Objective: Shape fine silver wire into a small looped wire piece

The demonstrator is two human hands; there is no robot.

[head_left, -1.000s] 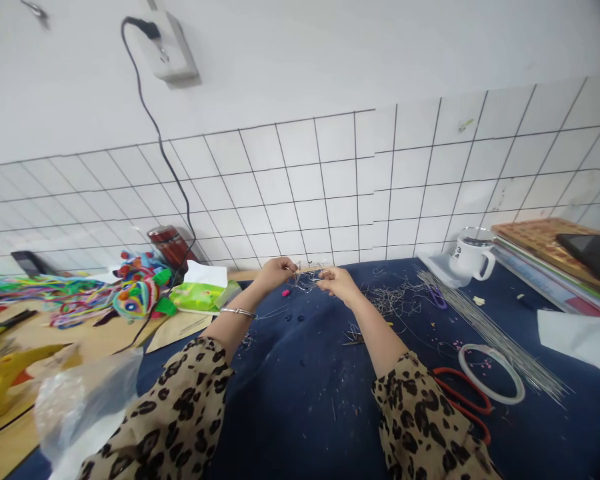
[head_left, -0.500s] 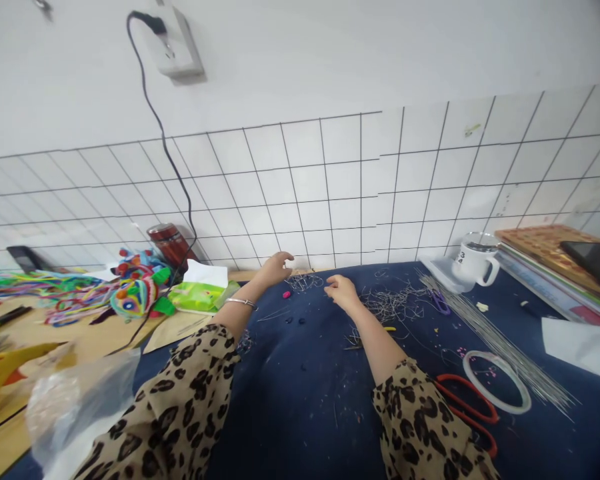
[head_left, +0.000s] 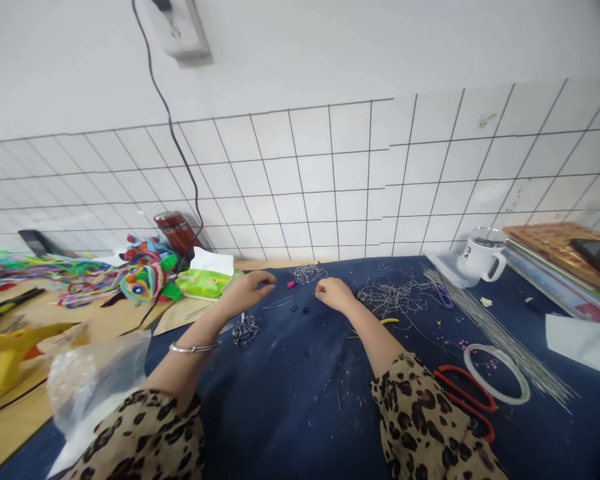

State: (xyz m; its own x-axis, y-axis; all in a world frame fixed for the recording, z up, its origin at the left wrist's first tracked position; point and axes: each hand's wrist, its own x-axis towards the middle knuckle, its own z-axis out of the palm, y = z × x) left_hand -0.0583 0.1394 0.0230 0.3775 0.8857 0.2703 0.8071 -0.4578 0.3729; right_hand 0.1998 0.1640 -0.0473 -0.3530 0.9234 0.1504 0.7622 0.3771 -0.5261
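My left hand hovers above the dark blue cloth, left of a small pink piece. Its fingers are bent, with a gap between thumb and fingertips and nothing visible in them. My right hand has its fingers curled and pressed together; whatever it may hold is too small to make out. Beyond the hands lies a small heap of bent wires. Next to my right wrist spreads a larger tangle of wire pieces. A beaded wire cluster rests below my left hand.
At right are red-handled scissors, a clear coil, a bundle of straight wires and a white mug. A yellow glue gun, plastic bag, tissue pack and colourful plush figure lie left.
My left hand has drawn back left and toward me, away from the small wire heap. My right hand has shifted slightly left, its fingers curled more tightly. The view has tilted slightly.
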